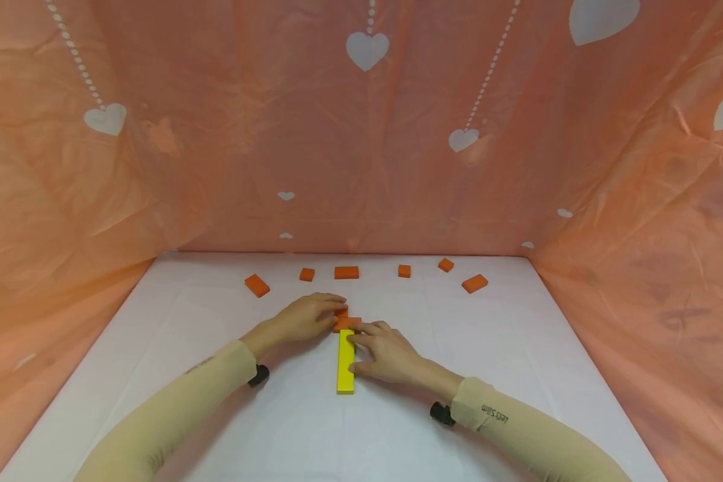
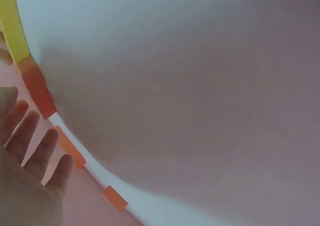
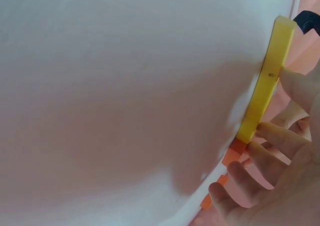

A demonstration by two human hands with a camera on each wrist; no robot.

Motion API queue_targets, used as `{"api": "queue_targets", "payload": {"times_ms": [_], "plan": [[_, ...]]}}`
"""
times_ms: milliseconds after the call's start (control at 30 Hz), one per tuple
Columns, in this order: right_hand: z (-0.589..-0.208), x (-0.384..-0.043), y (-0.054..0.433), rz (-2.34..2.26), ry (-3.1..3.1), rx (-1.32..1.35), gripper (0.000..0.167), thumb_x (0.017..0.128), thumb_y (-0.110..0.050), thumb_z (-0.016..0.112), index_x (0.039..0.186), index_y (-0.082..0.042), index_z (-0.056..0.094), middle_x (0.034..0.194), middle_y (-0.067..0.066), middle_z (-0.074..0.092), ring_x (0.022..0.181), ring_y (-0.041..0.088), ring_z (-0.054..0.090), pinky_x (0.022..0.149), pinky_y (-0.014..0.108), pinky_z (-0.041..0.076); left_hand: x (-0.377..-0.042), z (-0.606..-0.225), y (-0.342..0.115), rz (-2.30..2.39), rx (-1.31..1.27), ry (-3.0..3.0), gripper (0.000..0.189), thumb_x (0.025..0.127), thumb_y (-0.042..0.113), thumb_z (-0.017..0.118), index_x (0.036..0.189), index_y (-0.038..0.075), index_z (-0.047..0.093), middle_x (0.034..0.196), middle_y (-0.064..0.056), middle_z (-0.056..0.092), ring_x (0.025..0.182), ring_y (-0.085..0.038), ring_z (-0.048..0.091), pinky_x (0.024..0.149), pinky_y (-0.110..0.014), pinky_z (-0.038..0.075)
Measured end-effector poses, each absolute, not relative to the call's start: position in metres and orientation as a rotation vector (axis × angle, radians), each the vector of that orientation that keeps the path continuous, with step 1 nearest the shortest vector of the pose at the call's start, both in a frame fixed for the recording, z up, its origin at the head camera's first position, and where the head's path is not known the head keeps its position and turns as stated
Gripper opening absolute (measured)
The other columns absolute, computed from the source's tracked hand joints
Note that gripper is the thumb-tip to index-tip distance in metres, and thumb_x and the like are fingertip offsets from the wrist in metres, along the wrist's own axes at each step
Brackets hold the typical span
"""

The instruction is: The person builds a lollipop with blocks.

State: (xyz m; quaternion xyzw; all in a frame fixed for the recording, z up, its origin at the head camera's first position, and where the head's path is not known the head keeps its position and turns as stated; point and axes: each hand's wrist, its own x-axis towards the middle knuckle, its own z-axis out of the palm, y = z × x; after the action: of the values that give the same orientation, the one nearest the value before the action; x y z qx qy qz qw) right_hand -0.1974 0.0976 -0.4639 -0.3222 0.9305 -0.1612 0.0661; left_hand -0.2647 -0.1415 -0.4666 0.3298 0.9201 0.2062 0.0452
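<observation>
A long yellow block lies lengthwise on the table, its far end against a crosswise orange rectangular block. Just beyond that is a small orange block, partly hidden by fingers. My left hand is at the left side of the two orange blocks, fingers extended in the left wrist view; whether they touch is unclear. My right hand rests along the right side of the yellow block, thumb and fingertips touching it. In the right wrist view its fingers are loosely extended beside the yellow block.
Along the back lie several more orange pieces: a rectangular block at left, a small block, a rectangular block in the middle, small blocks and a rectangular block at right. A pink curtain surrounds the white table.
</observation>
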Motion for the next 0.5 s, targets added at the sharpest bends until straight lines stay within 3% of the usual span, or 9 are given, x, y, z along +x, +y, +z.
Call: {"api": "queue_targets", "payload": {"times_ms": [500], "plan": [[-0.4666, -0.2001, 0.0992, -0.504, 2.794, -0.983, 0.056, 0.095, -0.04, 0.075, 0.143, -0.013, 0.065, 0.158, 0.005, 0.05, 0.139, 0.031, 0.047, 0.111, 0.054, 0.045, -0.2624, -0.4714, -0.1388, 0.597, 1.055, 2.795, 0.039, 0.106, 0.02, 0.061, 0.143, 0.007, 0.064, 0.15, -0.005, 0.058, 0.142, -0.03, 0.05, 0.118, -0.052, 0.039]]}}
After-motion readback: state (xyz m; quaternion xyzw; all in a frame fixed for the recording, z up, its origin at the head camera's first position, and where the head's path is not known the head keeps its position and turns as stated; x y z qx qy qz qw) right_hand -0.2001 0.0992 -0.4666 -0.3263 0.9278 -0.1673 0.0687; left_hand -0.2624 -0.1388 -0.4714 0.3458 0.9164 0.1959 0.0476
